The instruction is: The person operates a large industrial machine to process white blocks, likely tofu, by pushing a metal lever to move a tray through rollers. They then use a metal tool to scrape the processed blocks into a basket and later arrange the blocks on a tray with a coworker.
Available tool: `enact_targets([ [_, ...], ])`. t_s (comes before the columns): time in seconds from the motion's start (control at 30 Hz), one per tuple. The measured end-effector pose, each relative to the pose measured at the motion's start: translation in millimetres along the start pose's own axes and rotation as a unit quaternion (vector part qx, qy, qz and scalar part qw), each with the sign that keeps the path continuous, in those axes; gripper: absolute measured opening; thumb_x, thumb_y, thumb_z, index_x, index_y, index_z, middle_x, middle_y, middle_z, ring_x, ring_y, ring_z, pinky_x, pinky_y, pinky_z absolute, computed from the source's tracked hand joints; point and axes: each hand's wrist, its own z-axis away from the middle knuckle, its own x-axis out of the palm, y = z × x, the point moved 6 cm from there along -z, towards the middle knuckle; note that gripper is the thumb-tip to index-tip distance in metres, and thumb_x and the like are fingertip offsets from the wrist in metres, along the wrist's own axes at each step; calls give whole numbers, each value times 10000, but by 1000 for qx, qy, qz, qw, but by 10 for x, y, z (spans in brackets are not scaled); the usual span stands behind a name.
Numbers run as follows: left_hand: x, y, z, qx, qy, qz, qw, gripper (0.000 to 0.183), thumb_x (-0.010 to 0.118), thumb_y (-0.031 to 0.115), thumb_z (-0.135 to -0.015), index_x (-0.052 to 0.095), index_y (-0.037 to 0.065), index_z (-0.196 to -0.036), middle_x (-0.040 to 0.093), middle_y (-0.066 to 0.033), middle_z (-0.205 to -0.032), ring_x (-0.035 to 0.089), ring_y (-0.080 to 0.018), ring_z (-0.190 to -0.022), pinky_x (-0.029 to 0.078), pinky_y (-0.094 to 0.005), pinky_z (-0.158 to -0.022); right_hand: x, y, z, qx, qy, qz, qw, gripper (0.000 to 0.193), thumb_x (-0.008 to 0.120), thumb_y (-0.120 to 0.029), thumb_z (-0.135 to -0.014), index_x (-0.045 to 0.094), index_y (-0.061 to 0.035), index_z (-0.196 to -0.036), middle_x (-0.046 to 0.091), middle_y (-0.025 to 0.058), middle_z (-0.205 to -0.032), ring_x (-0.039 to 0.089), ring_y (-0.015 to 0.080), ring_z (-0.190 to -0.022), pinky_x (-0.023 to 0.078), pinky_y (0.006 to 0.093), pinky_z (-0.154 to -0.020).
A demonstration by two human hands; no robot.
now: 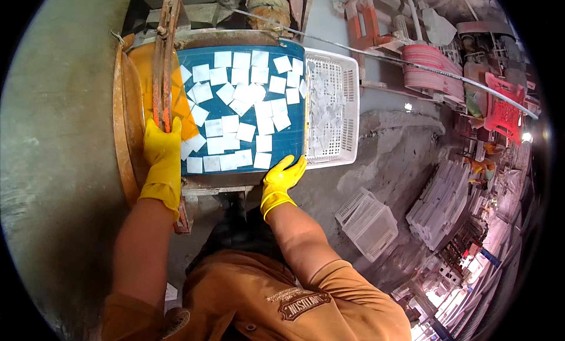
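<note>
Here the gloved left hand (pixel 162 150) grips the rusty orange lever (pixel 166 64), apparently steadying it, while the right hand (pixel 283 177), fingers spread, rests on the blue drum's (pixel 288 138) near edge, where white tiles (pixel 244 94) cling beside the white crate (pixel 347 105).

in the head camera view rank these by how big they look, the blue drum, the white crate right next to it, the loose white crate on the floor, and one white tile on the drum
1. Blue drum
2. White crate beside the drum
3. White crate on the floor, though fisheye bending near the rim makes its look smaller than it may be
4. One white tile
</note>
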Motion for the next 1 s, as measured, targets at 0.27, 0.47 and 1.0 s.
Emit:
enact_targets([
  [0.27,-27,38,9,-32,-52,19,998,769,803,412,-841,524,17,-1439,673,-259,-1274,658,-427,-1165,535,-446,-960,55,46,9,2,4,19,1000,582,464,-370,-1079,520,83,-1440,499,312,-1494,445,467,-1402,312,501,-1219],
  [0.47,-104,65,62,-16,-2,22,1000,797,824,386,-819,522,-12,-1440,663,-274,-1277,655,-437,-1156,529,-468,-978,69,116,6,-31,16,16,999,561,467,-357,-1075,538,81,-1419,532,317,-1454,476,476,-1365,338,514,-1197],
  [1.0,-957,-513,3269,200,44,146,968,618,709,335,-933,548,31,-1447,588,-223,-1432,536,-412,-1342,411,-503,-1146,851,326,239,-550,-223,724,352,498,557,-383,-1035,599,-89,-1434,658,111,-1401,642,350,-1270,468,600,-1013],
])
